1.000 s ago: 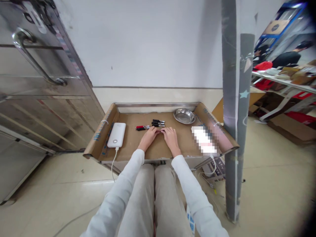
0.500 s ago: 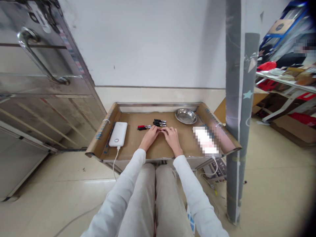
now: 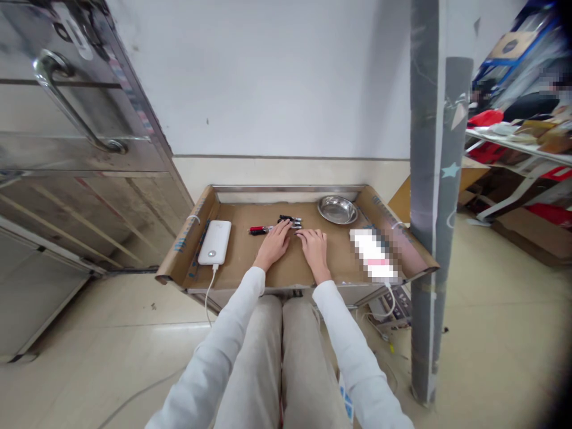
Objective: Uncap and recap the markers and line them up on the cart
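Note:
My left hand (image 3: 274, 245) reaches over the group of pens, fingers stretched forward and covering part of them. Beyond its fingertips lie several black pens with clear barrels (image 3: 283, 218). To its left are a red pen (image 3: 255, 229) and a black pen (image 3: 258, 233), their right ends under the hand. My right hand (image 3: 314, 245) is a little apart from the left, its thumb and fingers pinched together. From that pinch a small dark, thin piece (image 3: 298, 233) sticks out, too small to name.
The table (image 3: 241, 262) is lined with brown cardboard with raised sides. A white power bank (image 3: 214, 243) with a cable lies left. A round metal dish (image 3: 337, 210) stands at the back right, above a blurred white object (image 3: 374, 256). A wrapped grey pillar (image 3: 424, 238) rises beside the table.
The hands were together at the fingertips; now they are apart. My left hand has moved forward onto the pens with its fingers straightened. My right hand has stayed nearly in place.

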{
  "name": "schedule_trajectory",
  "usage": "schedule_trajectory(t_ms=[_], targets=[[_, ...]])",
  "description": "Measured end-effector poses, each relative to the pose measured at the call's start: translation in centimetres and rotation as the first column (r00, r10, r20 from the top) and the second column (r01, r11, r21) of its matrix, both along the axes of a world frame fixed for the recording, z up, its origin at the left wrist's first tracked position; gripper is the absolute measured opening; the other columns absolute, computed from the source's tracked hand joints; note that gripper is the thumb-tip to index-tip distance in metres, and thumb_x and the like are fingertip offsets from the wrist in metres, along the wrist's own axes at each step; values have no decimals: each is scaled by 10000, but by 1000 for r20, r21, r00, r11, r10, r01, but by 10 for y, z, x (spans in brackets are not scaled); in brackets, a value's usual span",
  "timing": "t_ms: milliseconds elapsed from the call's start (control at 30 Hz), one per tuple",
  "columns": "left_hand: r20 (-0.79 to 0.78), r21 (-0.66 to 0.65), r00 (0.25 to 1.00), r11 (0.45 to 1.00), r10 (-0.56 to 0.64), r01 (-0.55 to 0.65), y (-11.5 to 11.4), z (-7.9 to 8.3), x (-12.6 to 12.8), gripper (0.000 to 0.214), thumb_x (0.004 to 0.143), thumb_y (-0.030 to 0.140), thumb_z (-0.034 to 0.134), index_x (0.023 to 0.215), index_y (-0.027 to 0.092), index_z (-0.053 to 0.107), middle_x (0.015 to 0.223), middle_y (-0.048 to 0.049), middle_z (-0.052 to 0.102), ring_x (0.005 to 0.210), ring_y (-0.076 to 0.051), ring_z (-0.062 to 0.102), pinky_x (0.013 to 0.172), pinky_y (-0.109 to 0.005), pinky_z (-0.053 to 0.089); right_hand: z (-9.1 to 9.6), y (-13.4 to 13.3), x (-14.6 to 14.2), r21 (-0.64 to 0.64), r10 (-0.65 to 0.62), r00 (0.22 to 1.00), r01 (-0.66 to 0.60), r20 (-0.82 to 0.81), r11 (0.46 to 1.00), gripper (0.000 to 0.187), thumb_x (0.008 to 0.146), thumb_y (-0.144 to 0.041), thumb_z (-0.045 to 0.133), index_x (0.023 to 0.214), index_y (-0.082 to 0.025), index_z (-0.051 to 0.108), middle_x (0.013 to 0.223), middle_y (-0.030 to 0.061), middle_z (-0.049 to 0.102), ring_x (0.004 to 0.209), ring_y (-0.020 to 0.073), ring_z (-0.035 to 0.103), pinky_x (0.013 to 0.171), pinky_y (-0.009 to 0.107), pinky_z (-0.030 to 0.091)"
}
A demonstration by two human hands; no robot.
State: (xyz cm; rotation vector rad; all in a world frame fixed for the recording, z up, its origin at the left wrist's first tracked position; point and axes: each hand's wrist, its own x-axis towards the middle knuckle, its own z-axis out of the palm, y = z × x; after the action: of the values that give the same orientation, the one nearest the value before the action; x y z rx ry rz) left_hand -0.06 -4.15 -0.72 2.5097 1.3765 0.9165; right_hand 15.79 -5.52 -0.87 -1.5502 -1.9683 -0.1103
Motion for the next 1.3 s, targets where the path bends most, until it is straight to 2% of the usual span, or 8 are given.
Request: schedule_trajectory(t_ms=[100,233,400,633,833,933,1067,1300], targets=[[-95,17,995,999,34,-32,0,0,1,410,916,208,396,1325,202,387,1342,-97,469,1304,-232,362,1083,-438,284,-1,0,1,16,-71,997,72,-43,997,287,957,-293,387,1018,-224,658,940,68,686,866,207,489,777,324,271],[-163,27,985,999,52,-48,-5,1,2,259,926,328,419,1108,191,542,1093,-92,576,1094,-244,500,975,-436,363,-3,1,4,13,-134,988,136,-80,991,292,956,-284,377,1008,-214,657,918,67,692,824,206,497,754,321,271],[-140,70,983,991,122,-113,-9,1,2,238,942,342,389,946,167,550,958,-80,578,925,-213,551,873,-368,417,-3,0,4,0,-138,987,139,-79,990,315,959,-278,357,992,-215,664,904,81,693,823,206,516,754,322,285],[-88,73,981,984,171,-165,-9,-5,1,191,946,304,394,940,177,536,931,-71,576,869,-190,585,787,-300,456,5,-6,-1,0,53,998,-53,-36,999,308,945,-245,382,1147,-210,611,1043,91,679,921,202,563,855,339,337],[-70,107,945,944,321,-313,-16,-5,0,192,955,265,363,1004,171,522,964,-81,594,867,-180,596,741,-269,455,14,-11,-7,-82,411,910,-414,-49,907,637,877,-211,421,1467,-217,183,1413,72,432,1241,183,445,979,334,377],[-34,184,860,849,509,-495,-22,-4,-2,196,945,262,368,993,156,525,954,-114,595,905,-236,569,782,-344,453,12,-9,-9,-57,359,931,-362,-59,930,661,872,-195,400,1477,-182,134,1458,88,363,1299,182,384,1014,347,368],[35,206,753,733,657,-649,-26,-5,-3,172,925,227,374,963,157,527,954,-134,577,940,-275,523,813,-417,447,5,0,-9,-49,176,984,-177,-20,983,518,886,-147,349,1402,-196,351,1418,99,420,1285,192,391,1006,371,375],[-17,140,812,806,583,-576,-16,-8,-1,311,863,31,249,1013,108,510,990,-161,537,988,-277,495,899,-464,406,0,14,-12,-49,108,992,-104,72,993,414,919,-219,369,1303,-322,485,1444,56,370,1292,236,344,1005,441,336]])
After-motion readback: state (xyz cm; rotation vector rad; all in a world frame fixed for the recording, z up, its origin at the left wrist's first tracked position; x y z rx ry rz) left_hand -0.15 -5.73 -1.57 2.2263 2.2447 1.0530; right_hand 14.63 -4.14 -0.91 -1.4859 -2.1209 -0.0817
